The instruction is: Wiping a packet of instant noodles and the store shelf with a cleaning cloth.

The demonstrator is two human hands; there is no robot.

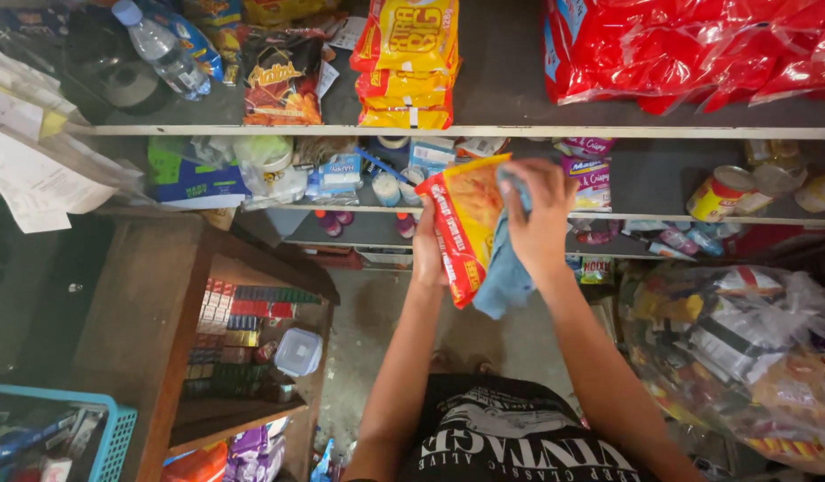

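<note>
My left hand (427, 254) grips a red and yellow snack packet (463, 223) from behind, holding it upright in front of the shelves. My right hand (539, 219) presses a blue cloth (501, 272) against the packet's right side; the cloth hangs down below the hand. Both hands are raised at mid-frame, close together, with the packet between them.
A stack of yellow snack packets (406, 62) and red bags (689, 49) lie on the top shelf (519, 130). A water bottle (161, 46) lies at upper left. Small tins (720, 192) sit on the middle shelf. A wooden cabinet (153, 303) stands left, clear bags of goods (742, 348) right.
</note>
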